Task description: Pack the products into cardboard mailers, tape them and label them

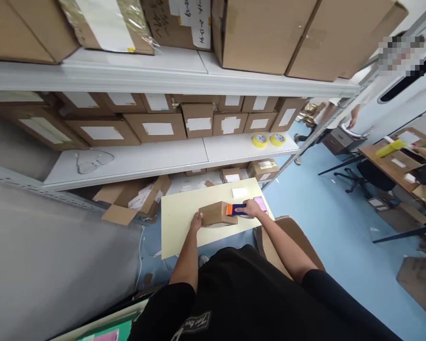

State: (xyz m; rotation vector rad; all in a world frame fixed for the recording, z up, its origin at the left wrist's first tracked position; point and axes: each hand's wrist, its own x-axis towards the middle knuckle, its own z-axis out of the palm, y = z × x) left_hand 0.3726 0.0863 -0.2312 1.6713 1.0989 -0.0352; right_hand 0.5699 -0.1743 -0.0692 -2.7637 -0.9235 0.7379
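A small brown cardboard box (216, 213) lies on a pale yellow tabletop (179, 222) in front of me. At its left end, my left hand (196, 221) grips the edge, the fingers partly hidden by the box. My right hand (251, 209) is closed around a dark blue and orange tape dispenser (236, 209), whose orange end presses against the right end of the box. Part of a tape roll seems to show under that hand. Just beyond it are a small white stack of labels or paper (240, 192) and a phone (261, 204) with a pink screen.
Shelves (156, 166) packed with labelled boxes rise ahead, holding glasses (92, 163) and two yellow tape rolls (260, 140). An open carton (128, 199) stands left, another large carton (291, 237) by my right arm. Further right are a desk (386, 161) and another person.
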